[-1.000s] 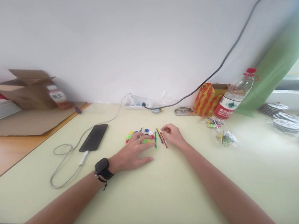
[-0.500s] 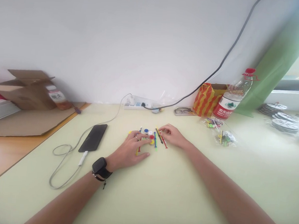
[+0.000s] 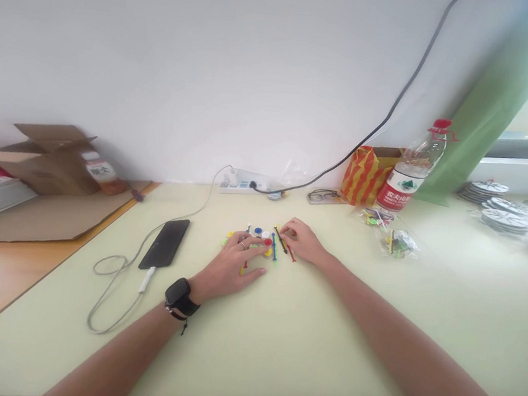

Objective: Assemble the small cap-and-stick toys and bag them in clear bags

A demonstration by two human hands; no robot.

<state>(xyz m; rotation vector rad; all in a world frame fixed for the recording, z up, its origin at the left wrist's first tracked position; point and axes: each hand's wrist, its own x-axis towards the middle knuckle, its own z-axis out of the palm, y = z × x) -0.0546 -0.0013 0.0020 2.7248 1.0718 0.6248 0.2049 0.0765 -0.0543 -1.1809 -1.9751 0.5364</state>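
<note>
Pale green counter (image 3: 308,325) against a white wall (image 3: 211,64). Coloured discs (image 3: 258,231) and thin coloured sticks (image 3: 274,247) lie clustered mid-counter, nearer the back edge. Left hand (image 3: 233,266), watch on wrist, rests palm-down, fingers (image 3: 251,241) spread over the discs. Right hand (image 3: 305,243) just beside it, fingers (image 3: 289,230) drawn together on the sticks; cannot tell whether one is gripped. Phone (image 3: 165,243) lies toward the left edge; power strip (image 3: 241,187) and water bottle (image 3: 409,170) along the back edge.
</note>
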